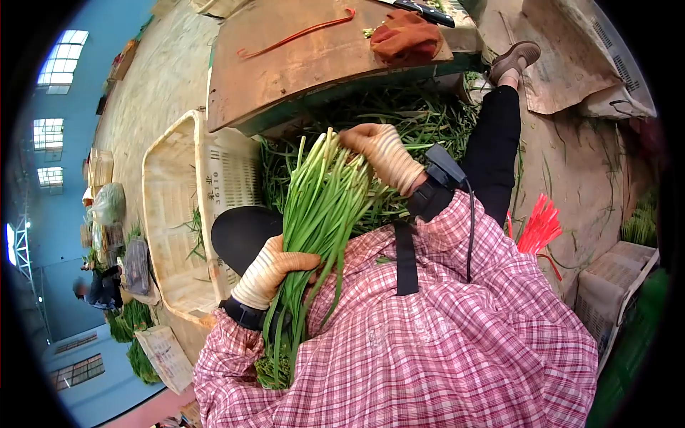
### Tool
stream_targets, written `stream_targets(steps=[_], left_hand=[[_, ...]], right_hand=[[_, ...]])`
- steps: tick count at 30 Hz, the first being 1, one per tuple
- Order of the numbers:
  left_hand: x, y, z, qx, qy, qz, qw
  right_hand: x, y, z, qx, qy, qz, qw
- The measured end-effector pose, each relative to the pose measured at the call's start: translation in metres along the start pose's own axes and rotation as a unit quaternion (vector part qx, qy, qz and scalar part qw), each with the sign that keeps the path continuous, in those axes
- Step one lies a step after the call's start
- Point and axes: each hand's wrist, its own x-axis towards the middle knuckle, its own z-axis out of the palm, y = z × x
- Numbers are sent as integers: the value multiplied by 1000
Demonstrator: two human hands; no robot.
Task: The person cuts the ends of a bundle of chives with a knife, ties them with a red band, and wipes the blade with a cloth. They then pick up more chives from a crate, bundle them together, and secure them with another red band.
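My left hand, in a banded cream glove with bare fingers, wraps around a bunch of garlic chives. The long green stalks lean across my lap, their pale ends up and a cluster of small buds down by my left forearm. At the pale ends, my right hand has its fingers curled in a pinch against the outer stalks. Its fingertips are partly hidden. Loose green leaves lie heaped behind the bunch, under the table edge.
A wooden table ahead bears a red strip, a brown cloth and a knife. A cream plastic crate stands at my left. Red ties and another crate are at right. A person is far left.
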Motion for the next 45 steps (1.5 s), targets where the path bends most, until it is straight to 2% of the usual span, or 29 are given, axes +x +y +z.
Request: stream_targets(steps=[2,4,5,6,8,9,10,12,14,15,16,18,19,20,23,26,28,29,30,31,32,34,36,37,38,40,42,44,45], left_hand=[[0,0,3,1,-6,5,1000],[4,-1,6,15,6,20,1000],[6,0,6,24,0,11,1000],[8,1,6,36,-8,2,999],[9,1,9,56,-25,6,998],[8,-1,11,44,-20,5,999],[7,-2,12,31,-12,5,999],[2,-4,11,25,-4,13,1000],[0,-6,7,30,-3,12,999],[3,-7,6,45,-3,24,999],[7,-11,5,61,-4,32,998],[12,-11,6,91,-11,48,995],[14,-9,8,103,-16,56,993],[15,-8,10,115,-21,63,991],[15,-9,10,108,-35,30,993],[14,-4,13,93,-38,20,995],[8,-4,10,106,-44,24,993],[1,-5,8,112,-19,29,993],[-1,-5,5,86,-19,19,996],[-3,-5,2,59,-17,7,998],[-3,-5,1,33,-16,-4,999],[1,-1,9,-12,-10,5,1000],[4,-1,9,-20,-36,-14,999],[5,-3,13,-29,-24,-18,999],[4,-4,14,-48,-26,-20,998],[2,-7,13,-84,-32,-23,996],[-3,-14,-2,-78,-50,-17,996],[-3,-20,-6,-91,-39,-3,995],[-1,-17,-1,-96,-29,5,995]], right_hand=[[6,-5,-8,184,9,0,983],[-6,-16,-7,130,-3,-26,991],[19,19,4,193,-79,-118,971],[-16,-16,21,-191,-12,-222,956],[-13,-32,29,-343,1,-183,921],[-3,-26,29,-230,2,-90,969],[12,-7,23,-225,44,-182,956],[30,-3,2,-126,94,-95,983],[36,-24,-34,-131,102,-5,986],[36,-36,-35,-187,67,-36,979],[31,-40,-23,-274,38,-166,947],[10,-56,28,-421,-19,-412,808],[2,-64,42,-552,-154,-302,761],[-4,-68,49,-656,-282,-177,677],[25,-39,27,-622,-167,-134,753],[36,-40,7,-596,-46,-124,792],[73,-17,-57,-610,13,-314,727],[62,-38,-74,-504,40,-126,854],[49,-57,-81,-365,60,70,926],[39,-45,-80,-198,-14,-49,979],[34,-32,-53,-74,-38,-126,988],[26,22,-1,-134,-23,-358,924],[6,6,9,-333,65,-169,925],[16,4,7,-317,62,-87,942],[29,15,5,-264,113,-115,951],[41,3,-24,-103,138,-19,985],[35,-19,-58,-75,154,-2,985],[37,7,-35,29,63,-222,972],[20,15,-13,-114,59,-227,966]])
